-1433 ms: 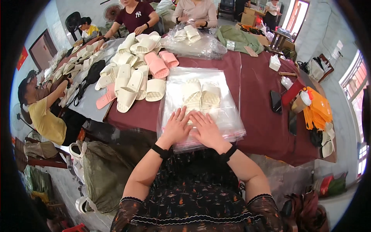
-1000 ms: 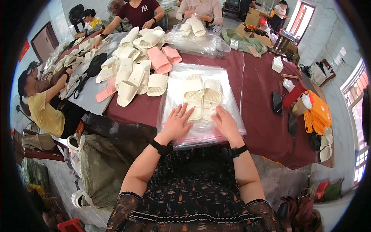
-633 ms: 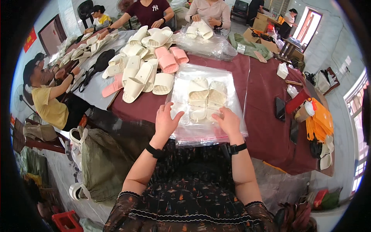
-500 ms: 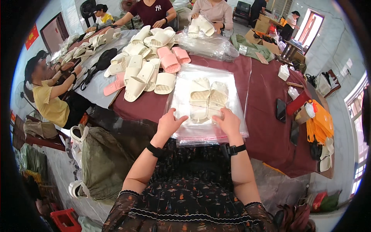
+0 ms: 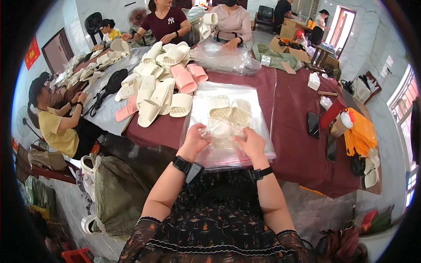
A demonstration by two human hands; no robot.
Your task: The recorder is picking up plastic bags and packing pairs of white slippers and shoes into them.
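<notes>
A pair of cream slide slippers lies inside a clear plastic bag, on top of a stack of flat clear bags. My left hand is closed, thumb and fingers pinching the bag's plastic just left of the slippers' near ends. At the right near corner my right hand is also closed on the same bag, its fingertips by the edge. Part of the slippers blurs under the shiny film. Both hands hover over the near part of the stack.
Loose cream slippers and pink slippers heap to the left on the maroon tablecloth. Crumpled plastic bags lie beyond. A phone, red bottle and orange cloth sit right. Co-workers surround the table's far and left sides.
My left hand has gone from apart fingers to a pinch on the bag's plastic. The bagged slippers now sit slightly nearer my hands. A co-worker opposite has moved a bagged pair aside.
</notes>
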